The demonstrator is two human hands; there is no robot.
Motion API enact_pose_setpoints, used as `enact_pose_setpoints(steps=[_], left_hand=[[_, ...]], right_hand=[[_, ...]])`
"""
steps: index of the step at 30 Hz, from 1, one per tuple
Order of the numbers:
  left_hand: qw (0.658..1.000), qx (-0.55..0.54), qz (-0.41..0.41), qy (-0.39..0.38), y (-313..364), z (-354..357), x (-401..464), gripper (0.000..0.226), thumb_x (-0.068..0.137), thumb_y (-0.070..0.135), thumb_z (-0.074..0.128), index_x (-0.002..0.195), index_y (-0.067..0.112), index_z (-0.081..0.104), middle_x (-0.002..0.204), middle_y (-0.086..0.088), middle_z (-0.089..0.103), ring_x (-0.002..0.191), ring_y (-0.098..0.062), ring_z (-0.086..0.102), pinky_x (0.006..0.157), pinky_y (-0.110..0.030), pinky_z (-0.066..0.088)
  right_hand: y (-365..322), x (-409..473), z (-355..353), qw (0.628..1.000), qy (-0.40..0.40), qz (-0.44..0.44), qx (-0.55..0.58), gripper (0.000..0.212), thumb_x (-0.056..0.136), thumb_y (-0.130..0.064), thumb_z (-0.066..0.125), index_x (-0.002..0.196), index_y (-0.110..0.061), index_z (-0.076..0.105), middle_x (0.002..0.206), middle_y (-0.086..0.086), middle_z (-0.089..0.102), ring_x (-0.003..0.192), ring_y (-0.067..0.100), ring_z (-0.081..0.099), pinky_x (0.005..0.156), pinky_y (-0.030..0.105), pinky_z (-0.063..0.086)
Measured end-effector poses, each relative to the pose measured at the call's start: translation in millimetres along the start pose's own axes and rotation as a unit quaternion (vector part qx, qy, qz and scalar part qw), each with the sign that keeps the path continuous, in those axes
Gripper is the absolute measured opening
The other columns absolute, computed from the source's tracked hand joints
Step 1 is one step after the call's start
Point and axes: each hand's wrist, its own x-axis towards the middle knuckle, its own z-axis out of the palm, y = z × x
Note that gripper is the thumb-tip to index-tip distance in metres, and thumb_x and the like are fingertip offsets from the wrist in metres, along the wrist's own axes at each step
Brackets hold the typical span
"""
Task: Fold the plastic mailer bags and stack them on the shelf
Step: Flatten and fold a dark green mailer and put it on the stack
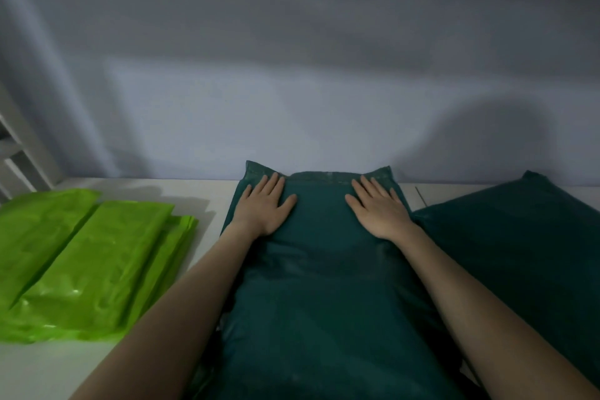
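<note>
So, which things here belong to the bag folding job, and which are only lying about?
For the job: dark green plastic mailer bag under left hand and right hand; second dark green bag; bright green plastic bags; white shelf frame.
Only there: white table; grey wall.

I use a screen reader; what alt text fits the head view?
Both hands, left hand and right hand, press flat on a dark green mailer bag on a white table. Bright green bags lie left, another dark green bag right.
</note>
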Motion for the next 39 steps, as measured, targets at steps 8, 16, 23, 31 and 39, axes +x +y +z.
enact_pose_setpoints(steps=[8, 16, 23, 31, 39], left_hand=[[0.996, -0.024, -0.071, 0.046, -14.2, 1.4, -0.5, 0.063, 0.097, 0.049, 0.018, 0.15, 0.016, 0.011, 0.159, -0.002, 0.002, 0.146, -0.02, -0.002, 0.117, -0.037, 0.004], [0.96, -0.09, -0.161, 0.209, -17.6, -9.7, -5.6, 0.032, 0.097, 0.013, 0.033, 0.125, 0.001, 0.043, 0.116, -0.022, 0.057, 0.115, -0.037, 0.043, 0.095, -0.046, 0.033], [0.939, -0.211, -0.209, 0.175, -26.6, -26.7, -2.5, 0.048, 0.083, 0.01, 0.05, 0.131, 0.012, 0.045, 0.115, -0.009, 0.066, 0.116, -0.032, 0.048, 0.091, -0.04, 0.044], [0.891, -0.356, -0.23, 0.16, -5.6, -73.1, -21.2, 0.03, 0.082, 0.008, 0.057, 0.111, 0.01, 0.067, 0.104, -0.013, 0.067, 0.099, -0.031, 0.06, 0.092, -0.035, 0.048], [0.805, -0.516, -0.239, 0.173, 7.2, -120.6, -71.7, 0.007, 0.083, 0.012, 0.062, 0.078, 0.015, 0.059, 0.066, -0.001, 0.05, 0.053, -0.014, 0.041, 0.045, -0.018, 0.035]], right_hand=[[5.5, -0.4, 2.7, 0.996, 0.059, 0.059, 0.01, 0.059, 0.099, -0.047, 0.012, 0.151, -0.018, 0.009, 0.159, 0.004, 0.005, 0.146, 0.019, 0.002, 0.119, 0.04, 0.003], [3.6, -7.4, -8.1, 0.973, 0.132, 0.19, 0.005, 0.052, 0.094, -0.021, 0.036, 0.142, -0.008, 0.021, 0.135, 0.022, 0.042, 0.123, 0.037, 0.036, 0.101, 0.046, 0.032], [8.1, -5.9, -29.6, 0.946, 0.168, 0.216, 0.173, 0.058, 0.081, -0.001, 0.055, 0.132, -0.002, 0.027, 0.114, 0.017, 0.058, 0.1, 0.036, 0.056, 0.09, 0.043, 0.045], [9.3, -26.7, -73.6, 0.91, 0.157, 0.22, 0.314, 0.015, 0.08, 0.002, 0.051, 0.094, 0.0, 0.055, 0.082, 0.009, 0.055, 0.07, 0.024, 0.052, 0.047, 0.023, 0.035], [13.0, -77.0, -101.2, 0.874, 0.18, 0.189, 0.41, 0.013, 0.079, -0.004, 0.055, 0.078, 0.003, 0.065, 0.074, 0.016, 0.062, 0.067, 0.023, 0.055, 0.06, 0.028, 0.04]])
